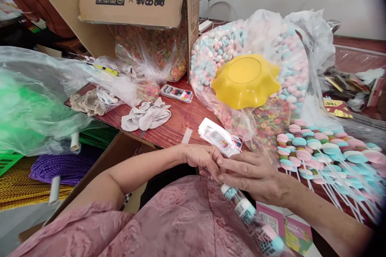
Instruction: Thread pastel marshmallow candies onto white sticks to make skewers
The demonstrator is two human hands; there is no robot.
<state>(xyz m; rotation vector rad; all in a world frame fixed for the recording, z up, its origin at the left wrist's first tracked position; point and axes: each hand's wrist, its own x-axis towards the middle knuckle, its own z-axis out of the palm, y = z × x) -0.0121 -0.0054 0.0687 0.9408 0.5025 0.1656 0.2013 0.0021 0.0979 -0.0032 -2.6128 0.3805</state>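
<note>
Candy skewer (245, 211) in both hands, tip lower-right.

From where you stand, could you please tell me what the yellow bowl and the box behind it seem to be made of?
The yellow bowl looks like smooth moulded plastic, with an even colour and a wavy rim. The box looks like brown corrugated cardboard, matte, with folded flaps and printed marks.

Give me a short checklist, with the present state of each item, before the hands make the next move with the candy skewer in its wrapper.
1. Both hands on the work: left hand and right hand meet at the wrapped candy skewer. Ok.
2. Skewer fully inside its wrapper: cannot tell, blurred.
3. Finished candy skewers lie close by the right hand. Ok.
4. Label packet lies just beyond the fingers. Ok.
5. Yellow bowl sits tilted on the candy bag. Not ok.
</note>
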